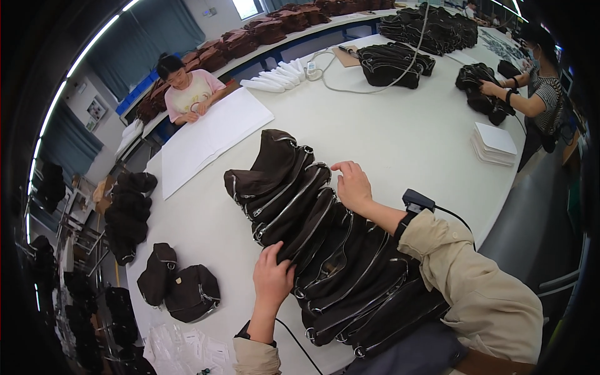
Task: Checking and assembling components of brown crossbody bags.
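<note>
A long row of dark brown fabric bags point(319, 244) with silver zippers and metal rings lies packed side by side on the white table, running from its far end down to my waist. On the row's left side my left hand point(273, 275) rests against the bags, thumb apart from the lightly bent fingers. My right hand point(354, 187) is at the right side, farther up, with its bent fingers loosely apart and fingertips beside a bag's zippered edge. Neither hand is closed round a bag. One bag in the middle gapes at its zipper.
Two dark bags point(181, 284) and clear plastic sheeting point(187, 350) lie at the left. A co-worker point(190, 90) sits behind a large white sheet point(215, 140). Another person point(531, 90) handles bags at the right, near stacked white cards point(494, 142). A grey cable point(375, 90) crosses the far table.
</note>
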`<state>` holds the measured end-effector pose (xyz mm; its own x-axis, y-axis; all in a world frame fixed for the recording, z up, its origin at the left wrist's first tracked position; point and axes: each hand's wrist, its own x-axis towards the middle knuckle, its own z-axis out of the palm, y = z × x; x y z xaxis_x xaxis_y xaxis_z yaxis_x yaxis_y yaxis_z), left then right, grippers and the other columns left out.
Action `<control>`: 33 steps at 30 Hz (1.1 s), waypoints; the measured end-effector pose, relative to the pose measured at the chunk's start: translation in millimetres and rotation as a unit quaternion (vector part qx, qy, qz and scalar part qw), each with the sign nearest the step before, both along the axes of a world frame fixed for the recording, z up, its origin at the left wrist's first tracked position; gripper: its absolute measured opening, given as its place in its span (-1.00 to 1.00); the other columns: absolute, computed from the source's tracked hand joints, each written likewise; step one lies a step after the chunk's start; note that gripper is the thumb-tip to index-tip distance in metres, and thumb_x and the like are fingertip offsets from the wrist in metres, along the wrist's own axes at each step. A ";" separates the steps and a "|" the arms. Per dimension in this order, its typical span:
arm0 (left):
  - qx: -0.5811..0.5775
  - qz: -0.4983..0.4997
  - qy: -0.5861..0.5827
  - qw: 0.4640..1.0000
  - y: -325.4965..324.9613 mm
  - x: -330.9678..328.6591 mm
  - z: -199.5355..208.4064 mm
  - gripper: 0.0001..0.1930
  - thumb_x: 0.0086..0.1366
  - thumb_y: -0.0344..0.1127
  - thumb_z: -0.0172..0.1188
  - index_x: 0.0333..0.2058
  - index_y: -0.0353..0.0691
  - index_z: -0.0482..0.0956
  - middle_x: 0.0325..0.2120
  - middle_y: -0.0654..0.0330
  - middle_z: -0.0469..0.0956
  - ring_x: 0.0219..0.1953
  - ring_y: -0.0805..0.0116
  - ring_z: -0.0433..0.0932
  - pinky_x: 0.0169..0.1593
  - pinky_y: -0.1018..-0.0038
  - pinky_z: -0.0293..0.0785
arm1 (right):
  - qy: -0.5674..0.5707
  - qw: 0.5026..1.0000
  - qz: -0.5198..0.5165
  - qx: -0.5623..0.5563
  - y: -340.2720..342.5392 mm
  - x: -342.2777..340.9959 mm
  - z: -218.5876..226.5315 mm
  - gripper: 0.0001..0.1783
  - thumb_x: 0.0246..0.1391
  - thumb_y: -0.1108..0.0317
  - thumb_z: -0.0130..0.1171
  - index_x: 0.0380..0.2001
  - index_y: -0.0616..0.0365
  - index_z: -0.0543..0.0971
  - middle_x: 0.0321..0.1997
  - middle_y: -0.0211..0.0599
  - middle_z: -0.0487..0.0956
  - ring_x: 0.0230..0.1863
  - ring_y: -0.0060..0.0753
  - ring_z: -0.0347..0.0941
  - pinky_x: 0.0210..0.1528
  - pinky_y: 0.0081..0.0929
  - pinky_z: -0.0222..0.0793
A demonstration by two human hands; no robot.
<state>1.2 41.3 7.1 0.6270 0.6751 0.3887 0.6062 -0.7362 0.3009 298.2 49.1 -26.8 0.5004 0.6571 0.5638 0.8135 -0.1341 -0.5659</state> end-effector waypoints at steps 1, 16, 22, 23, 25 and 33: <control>0.025 -0.042 0.062 0.997 0.8 -6.7 -9.0 -0.88 0.01 -0.31 0.34 -0.48 -0.20 0.65 0.00 0.17 0.47 0.01 0.16 0.45 -0.03 0.25 0.46 | 0.002 1.000 0.012 0.001 -2.6 -13.7 12.8 -0.71 -0.04 0.42 0.17 -0.17 0.07 0.48 -0.17 -0.25 0.48 -0.06 -0.13 0.43 -0.06 -0.20 0.36; -0.129 0.046 0.159 0.978 59.4 25.0 -23.7 -0.79 0.10 -0.22 0.27 -0.29 -0.14 0.61 -0.25 0.25 0.58 -0.06 0.14 0.44 -0.07 0.24 0.49 | -0.280 0.826 0.368 -0.323 -69.1 -70.8 -4.0 -0.74 0.06 0.14 0.07 -0.50 -0.04 0.68 -0.46 -0.43 0.58 -0.26 -0.33 0.55 0.42 -0.12 -0.10; -0.090 0.106 0.040 0.990 41.7 24.8 -29.9 -0.76 0.00 -0.23 0.37 -0.41 -0.20 0.55 -0.38 0.20 0.55 -0.17 0.16 0.46 -0.19 0.24 0.46 | -0.206 0.859 0.358 -0.302 -66.8 -76.6 4.7 -0.80 0.03 0.18 0.12 -0.39 -0.01 0.64 -0.40 -0.36 0.59 -0.24 -0.28 0.56 0.32 -0.11 0.06; -0.104 0.136 -0.006 0.985 40.9 24.7 -28.7 -0.75 -0.01 -0.23 0.39 -0.42 -0.21 0.54 -0.40 0.18 0.55 -0.21 0.16 0.47 -0.21 0.25 0.45 | -0.113 0.908 0.344 -0.210 -65.5 -79.2 5.4 -0.83 0.03 0.22 0.14 -0.34 0.00 0.61 -0.39 -0.34 0.59 -0.24 -0.26 0.56 0.19 -0.17 0.20; -0.175 0.112 -0.060 0.976 47.4 15.9 -25.4 -0.74 0.00 -0.22 0.39 -0.42 -0.22 0.55 -0.41 0.16 0.55 -0.24 0.17 0.48 -0.20 0.29 0.43 | 0.052 0.940 0.324 -0.092 -61.8 -89.5 11.9 -0.82 0.04 0.31 0.20 -0.25 0.01 0.55 -0.35 -0.33 0.56 -0.24 -0.22 0.53 -0.21 -0.32 0.45; -0.483 0.022 -0.285 0.827 62.7 -13.3 -36.9 -0.67 0.25 -0.26 -0.14 -0.26 -0.32 0.58 -0.38 0.18 0.53 -0.30 0.40 0.52 -0.36 0.47 0.58 | -0.136 0.922 0.359 -0.058 -25.7 -135.0 15.2 -0.72 -0.09 0.31 0.26 -0.23 -0.06 0.51 -0.33 -0.39 0.43 -0.27 -0.32 0.47 -0.34 -0.39 0.46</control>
